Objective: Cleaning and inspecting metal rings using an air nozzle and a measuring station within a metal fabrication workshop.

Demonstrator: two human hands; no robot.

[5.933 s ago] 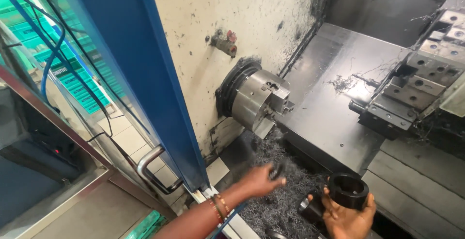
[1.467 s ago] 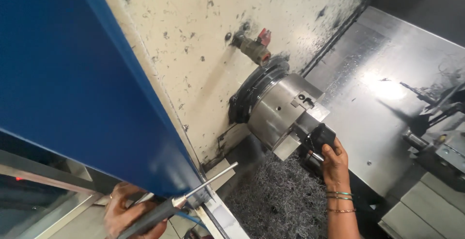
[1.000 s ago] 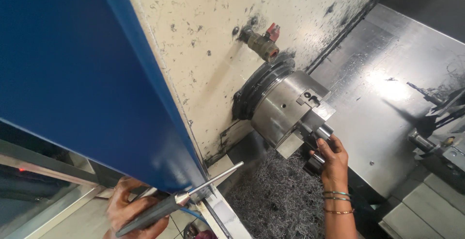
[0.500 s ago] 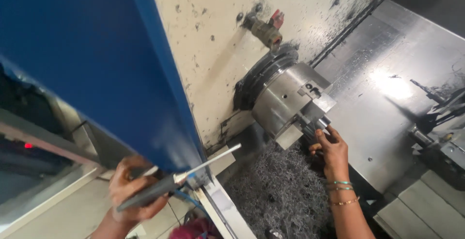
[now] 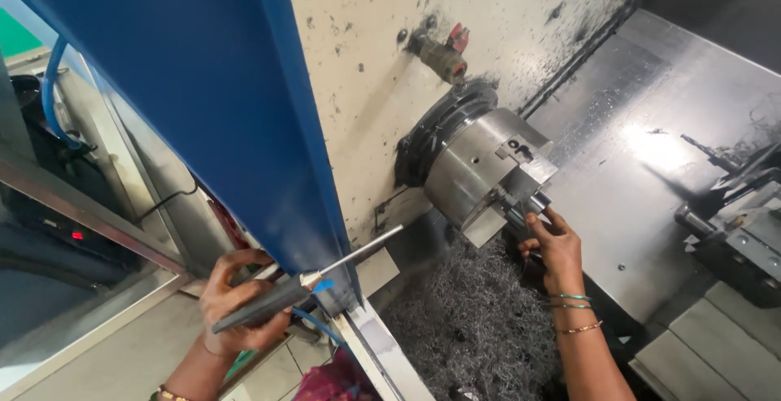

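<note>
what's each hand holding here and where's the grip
The left hand grips an air blow gun around its dark handle, nozzle pointing at the chuck. The right hand holds a dark workpiece at the chuck's face by its outer end.

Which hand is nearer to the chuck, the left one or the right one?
Right. The right hand is at the front face of the chuck, holding a dark part there. The left hand is well away, outside the blue door, gripping an air gun.

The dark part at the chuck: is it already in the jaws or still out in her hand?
Cannot tell. The right hand presses the dark part against the chuck face, but the fingers hide any seating.
</note>
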